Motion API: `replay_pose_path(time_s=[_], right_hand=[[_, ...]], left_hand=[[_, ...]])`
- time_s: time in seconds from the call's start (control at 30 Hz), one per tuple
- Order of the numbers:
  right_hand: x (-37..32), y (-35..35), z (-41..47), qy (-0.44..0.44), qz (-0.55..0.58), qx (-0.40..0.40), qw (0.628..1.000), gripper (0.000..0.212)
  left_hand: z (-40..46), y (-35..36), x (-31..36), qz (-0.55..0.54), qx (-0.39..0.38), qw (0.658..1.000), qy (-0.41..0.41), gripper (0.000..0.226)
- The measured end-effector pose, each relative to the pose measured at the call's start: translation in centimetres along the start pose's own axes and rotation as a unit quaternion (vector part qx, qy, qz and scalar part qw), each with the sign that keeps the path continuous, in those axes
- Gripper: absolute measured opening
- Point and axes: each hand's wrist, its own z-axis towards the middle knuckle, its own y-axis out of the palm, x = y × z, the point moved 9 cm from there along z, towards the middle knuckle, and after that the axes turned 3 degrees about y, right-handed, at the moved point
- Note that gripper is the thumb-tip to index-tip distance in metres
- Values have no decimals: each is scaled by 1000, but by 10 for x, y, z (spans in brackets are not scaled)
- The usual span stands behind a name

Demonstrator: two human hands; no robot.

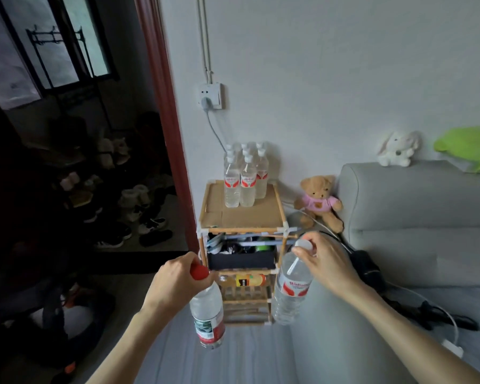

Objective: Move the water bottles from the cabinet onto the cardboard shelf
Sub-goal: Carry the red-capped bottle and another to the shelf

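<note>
My left hand [178, 278] grips the red cap of a clear water bottle [208, 317] that hangs below it, in front of the shelf's lower left. My right hand [327, 261] pinches the white cap of a second water bottle [290, 295], which hangs tilted at the shelf's right side. The cardboard shelf [250, 217] has a flat cardboard top in a wooden frame. Several water bottles [244, 178] with red labels stand upright at the back of that top. The front of the top is bare.
Lower tiers of the shelf hold a dark box [241, 259] and a lying yellow bottle [247, 280]. A brown teddy bear [319, 203] and a grey headboard [416, 206] are on the right. Cables [438, 314] lie on the bed. Shoes [139, 217] fill the dark doorway at left.
</note>
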Motion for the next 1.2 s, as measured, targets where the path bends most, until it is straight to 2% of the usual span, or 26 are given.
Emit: replay_pose_path(time_s=[0.23,0.53,0.73,0.97,1.1,1.2], right_hand=[[9,14,141,9,3,20,1000,22],[20,44,291,33,-17,29,999,21],[38,77,359,56,-31,8,998,20],[59,110,411,64,-37,-32,997,23],[66,114,424,65,-32,-41,997,22],[66,114,427,44,-33,-60,997,26]], left_hand=[[137,8,1,-21,40,999,13,38],[305,45,-16,-31,-4,998,57,41],[367,74,-32,-28,-42,998,39,39],[404,87,-31,-12,-23,999,32,42],[413,92,-33,-1,-11,1000,14,38],[422,98,-30,-8,-21,999,32,32]])
